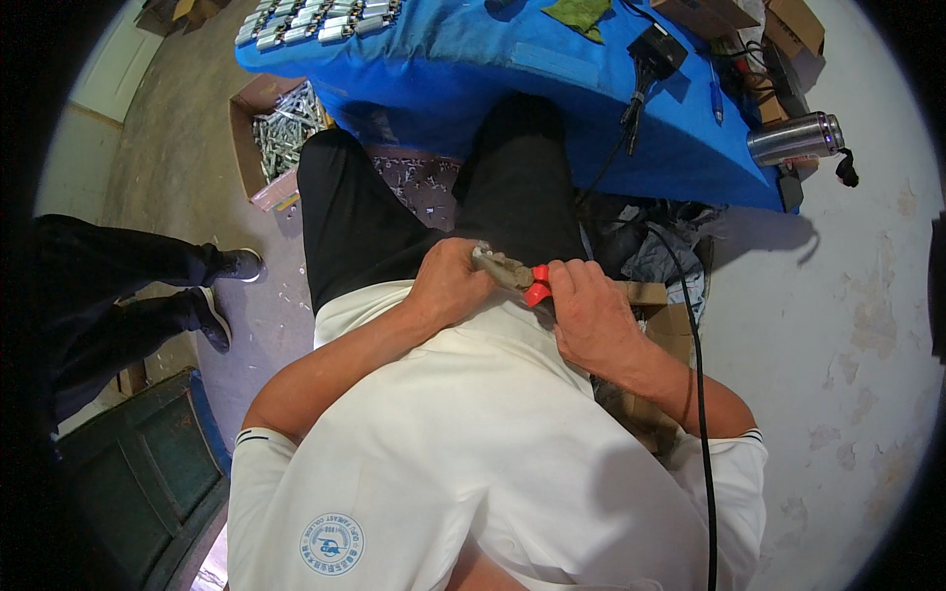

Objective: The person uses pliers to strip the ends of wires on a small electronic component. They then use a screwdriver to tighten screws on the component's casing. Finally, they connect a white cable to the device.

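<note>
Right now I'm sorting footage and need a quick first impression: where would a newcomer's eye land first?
Probably on the red-handled pliers near the centre, in the person's right grip, with their metal end by the left grip. Next might come the rows of silvery pieces at the upper left, on the blue-draped table, and the open cardboard box of metal parts beside the left knee.

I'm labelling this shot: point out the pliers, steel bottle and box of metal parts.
Pliers (pixel 510 273), head view: metal part.
Steel bottle (pixel 791 140), head view: mid-body.
Box of metal parts (pixel 244 148), head view: left wall.
</note>
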### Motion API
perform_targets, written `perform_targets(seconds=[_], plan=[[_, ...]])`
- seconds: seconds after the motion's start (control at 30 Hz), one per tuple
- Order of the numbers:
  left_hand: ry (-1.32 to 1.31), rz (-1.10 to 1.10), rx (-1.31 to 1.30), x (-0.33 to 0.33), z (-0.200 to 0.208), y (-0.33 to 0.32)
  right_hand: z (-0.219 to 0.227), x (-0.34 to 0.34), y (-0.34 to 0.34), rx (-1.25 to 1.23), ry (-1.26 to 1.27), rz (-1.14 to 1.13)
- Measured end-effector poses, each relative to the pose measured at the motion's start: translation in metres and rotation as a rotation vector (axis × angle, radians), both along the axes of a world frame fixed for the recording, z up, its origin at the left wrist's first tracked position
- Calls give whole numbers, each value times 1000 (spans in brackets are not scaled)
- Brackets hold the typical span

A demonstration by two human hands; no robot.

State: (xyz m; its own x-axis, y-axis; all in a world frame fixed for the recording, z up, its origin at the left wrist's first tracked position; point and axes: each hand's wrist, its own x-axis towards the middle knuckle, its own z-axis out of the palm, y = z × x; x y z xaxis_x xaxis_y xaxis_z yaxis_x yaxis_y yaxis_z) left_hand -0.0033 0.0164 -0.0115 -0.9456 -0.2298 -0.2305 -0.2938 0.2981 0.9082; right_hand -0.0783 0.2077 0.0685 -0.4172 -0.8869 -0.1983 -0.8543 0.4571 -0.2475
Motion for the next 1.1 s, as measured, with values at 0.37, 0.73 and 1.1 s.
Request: perform_targets(seconds=[0.37, 0.73, 1.1], plan=[[87, 66, 288, -1, -17, 0, -1, 2, 6, -15, -500, -296], [37, 97, 176, 0, -12, 1, 3, 10, 4, -23, -311, -229], [-38, 112, -35, -2, 3, 2, -12, 17, -3, -95, 79, -232]])
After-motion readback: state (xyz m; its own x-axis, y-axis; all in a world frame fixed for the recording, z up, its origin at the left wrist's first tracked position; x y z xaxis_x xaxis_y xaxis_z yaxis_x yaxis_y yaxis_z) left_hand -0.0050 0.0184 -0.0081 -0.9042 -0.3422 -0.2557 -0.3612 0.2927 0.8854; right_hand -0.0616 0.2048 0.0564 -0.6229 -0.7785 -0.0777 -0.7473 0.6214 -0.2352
